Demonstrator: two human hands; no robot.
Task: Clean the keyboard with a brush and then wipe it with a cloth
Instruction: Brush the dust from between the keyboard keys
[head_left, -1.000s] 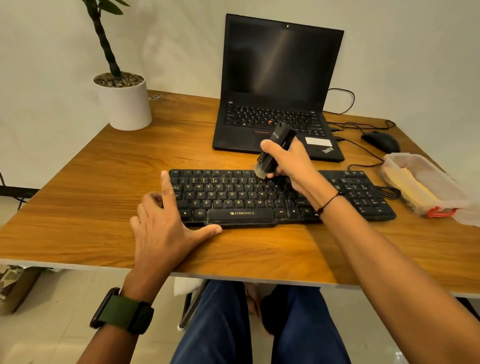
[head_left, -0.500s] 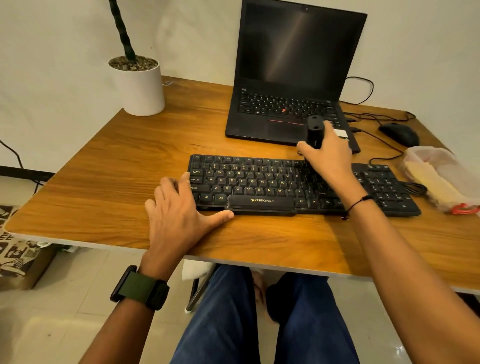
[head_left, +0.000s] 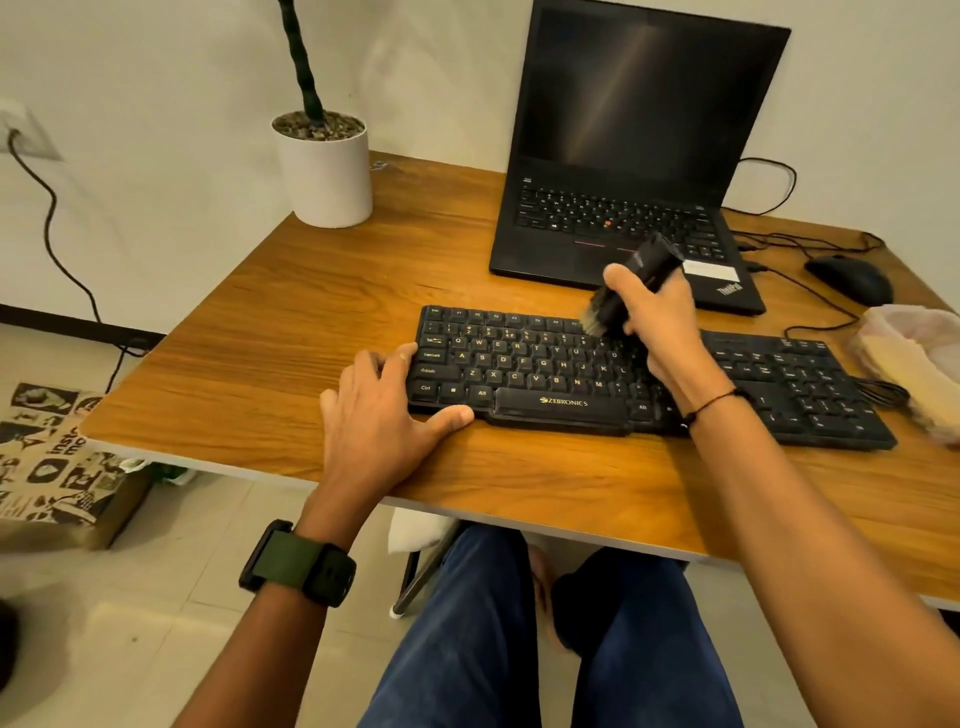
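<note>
A black keyboard (head_left: 545, 369) lies across the middle of the wooden table (head_left: 311, 322). My right hand (head_left: 657, 317) grips a black brush (head_left: 631, 283) by its handle, tilted, with the pale bristles down on the upper key rows near the keyboard's middle. My left hand (head_left: 379, 410) rests flat on the table against the keyboard's left end, fingers straight, thumb along the front edge. A yellow cloth (head_left: 904, 369) lies in a clear plastic container at the far right.
An open black laptop (head_left: 634, 171) stands behind the keyboard. A white plant pot (head_left: 324, 174) sits at the back left, a black mouse (head_left: 849, 278) with cables at the back right. My legs are under the table's front edge.
The brush has swung back from upright to tilted, its bristles again on the upper rows near the keyboard's middle. My left hand stayed at the keyboard's left end. The camera turned left.
</note>
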